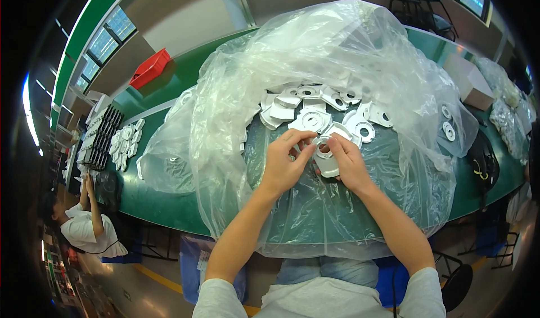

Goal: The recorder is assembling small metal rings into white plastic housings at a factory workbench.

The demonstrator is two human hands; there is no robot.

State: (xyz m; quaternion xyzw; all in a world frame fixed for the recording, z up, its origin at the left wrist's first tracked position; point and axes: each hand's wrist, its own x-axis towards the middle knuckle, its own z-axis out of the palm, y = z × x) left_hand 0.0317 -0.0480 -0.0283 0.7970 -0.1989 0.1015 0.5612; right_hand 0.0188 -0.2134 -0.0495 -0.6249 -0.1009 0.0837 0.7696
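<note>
Between my hands, just above the plastic-covered table, is a white plastic part (327, 165) with a round hole at its upper end and a broad curved lower end. My right hand (351, 165) grips it from the right, thumb on top near the hole and fingertips showing underneath. My left hand (286, 161) is curled, its thumb and index finger pinching at the part's upper left edge. Right behind my hands lies a loose pile of similar white plastic parts (313, 119), some overlapping, on the clear plastic sheet (298, 219).
The clear plastic bulges up around the pile on the green table (163, 205). White rings (448, 131) lie under it at right, near a white box (469, 82). A red bin (150, 69) stands far left. Another person (90, 228) works at the left beside stacked dark trays (101, 135).
</note>
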